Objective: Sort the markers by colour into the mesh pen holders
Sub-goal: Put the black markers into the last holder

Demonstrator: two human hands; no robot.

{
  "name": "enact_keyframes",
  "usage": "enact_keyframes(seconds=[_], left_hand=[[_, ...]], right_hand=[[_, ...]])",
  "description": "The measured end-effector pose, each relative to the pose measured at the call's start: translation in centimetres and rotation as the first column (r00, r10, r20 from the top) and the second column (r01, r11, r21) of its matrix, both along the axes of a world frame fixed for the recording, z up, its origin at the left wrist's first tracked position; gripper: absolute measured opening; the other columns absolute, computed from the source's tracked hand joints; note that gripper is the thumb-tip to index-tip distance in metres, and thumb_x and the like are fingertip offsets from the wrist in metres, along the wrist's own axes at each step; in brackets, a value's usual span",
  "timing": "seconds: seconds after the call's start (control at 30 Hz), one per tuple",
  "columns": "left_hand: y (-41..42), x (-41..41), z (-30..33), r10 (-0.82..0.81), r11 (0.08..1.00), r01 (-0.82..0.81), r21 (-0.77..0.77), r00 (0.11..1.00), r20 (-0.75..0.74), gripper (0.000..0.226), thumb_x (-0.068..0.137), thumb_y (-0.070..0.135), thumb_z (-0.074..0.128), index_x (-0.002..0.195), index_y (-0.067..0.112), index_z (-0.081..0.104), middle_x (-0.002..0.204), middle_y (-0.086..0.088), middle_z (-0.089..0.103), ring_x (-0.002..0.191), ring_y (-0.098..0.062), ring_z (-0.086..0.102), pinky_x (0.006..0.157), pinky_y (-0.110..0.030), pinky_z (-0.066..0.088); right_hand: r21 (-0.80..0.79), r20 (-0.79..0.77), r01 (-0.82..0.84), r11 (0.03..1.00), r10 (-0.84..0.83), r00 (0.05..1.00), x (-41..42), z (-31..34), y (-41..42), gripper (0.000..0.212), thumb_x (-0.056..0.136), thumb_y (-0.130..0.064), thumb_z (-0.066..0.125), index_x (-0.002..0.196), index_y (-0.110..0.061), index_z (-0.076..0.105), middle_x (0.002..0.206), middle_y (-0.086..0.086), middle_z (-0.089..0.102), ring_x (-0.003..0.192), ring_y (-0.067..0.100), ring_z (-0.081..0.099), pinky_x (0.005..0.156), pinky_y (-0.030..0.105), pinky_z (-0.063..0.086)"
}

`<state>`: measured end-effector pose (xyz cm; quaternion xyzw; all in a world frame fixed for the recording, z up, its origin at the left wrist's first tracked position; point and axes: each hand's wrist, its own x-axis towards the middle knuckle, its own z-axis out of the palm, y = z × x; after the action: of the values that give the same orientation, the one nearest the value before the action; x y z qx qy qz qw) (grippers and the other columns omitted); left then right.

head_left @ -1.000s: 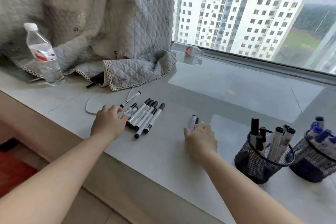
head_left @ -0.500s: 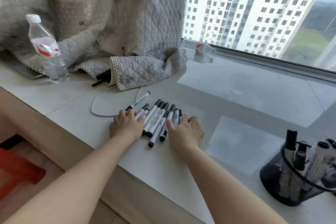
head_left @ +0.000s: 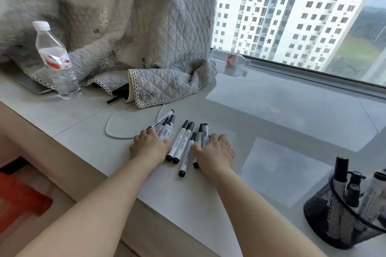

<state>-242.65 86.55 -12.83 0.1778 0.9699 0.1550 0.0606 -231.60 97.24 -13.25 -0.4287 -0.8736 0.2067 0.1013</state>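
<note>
Pale stone sill [head_left: 271, 110] beneath a window, with a quilted cover [head_left: 133, 33] heaped at its far left. One mesh pen holder [head_left: 334, 221], at the near right edge and well apart from the hands, already stands filled with several black-capped markers; no second holder is in view. About ten black-capped markers [head_left: 183, 144] lie loose in a rough fan near the sill's front, so sorting appears partly done, with this batch left to move. The left hand [head_left: 149, 146] rests palm-down on the fan's left markers, fingers curled over them; the right hand [head_left: 215, 152] covers the right markers likewise. Whether either hand actually grips a marker cannot be told.
</note>
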Motion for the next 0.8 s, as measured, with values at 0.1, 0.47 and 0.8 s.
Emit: enact_keyframes(seconds=[0.1, 0.47, 0.8], left_hand=[[0.0, 0.0, 0.3, 0.009, 1.0, -0.01, 0.024, 1.0, 0.017, 0.056, 0.087, 0.035, 0.048, 0.129, 0.0, 0.037, 0.135, -0.018, 0.043, 0.125, -0.035, 0.038, 0.098, -0.042, 0.037], [-1.3, 1.4, 0.1, -0.02, 0.994, 0.024, 0.103, 0.999, -0.043, 0.05, 0.087, 0.036, 0.052, 0.116, -0.005, 0.046, 0.119, -0.023, 0.055, 0.11, -0.038, 0.051, 0.084, -0.039, 0.043], [-3.7, 4.0, 2.0, 0.0, 0.984, -0.024, 0.179, 0.991, 0.137, 0.032, 0.089, 0.031, 0.048, 0.102, 0.002, 0.047, 0.103, -0.019, 0.057, 0.082, -0.03, 0.05, 0.064, -0.031, 0.036]], right_hand=[[-0.026, 0.023, 0.026, 0.999, -0.026, 0.999, 0.0, 0.3, -0.1, 0.054, 0.086, -0.047, 0.04, 0.125, -0.01, 0.041, 0.124, 0.009, 0.043, 0.119, 0.027, 0.039, 0.097, 0.036, 0.03], [-0.135, 0.073, 0.049, 0.99, -0.039, 0.997, 2.4, 1.1, 0.4, 0.043, 0.089, -0.025, 0.042, 0.124, -0.001, 0.038, 0.128, 0.016, 0.044, 0.121, 0.031, 0.04, 0.099, 0.034, 0.033], [-0.142, 0.116, 0.035, 0.989, -0.019, 0.993, 8.1, 1.6, -0.4, 0.029, 0.09, -0.015, 0.043, 0.117, -0.004, 0.047, 0.123, 0.015, 0.05, 0.113, 0.03, 0.05, 0.087, 0.03, 0.039]])
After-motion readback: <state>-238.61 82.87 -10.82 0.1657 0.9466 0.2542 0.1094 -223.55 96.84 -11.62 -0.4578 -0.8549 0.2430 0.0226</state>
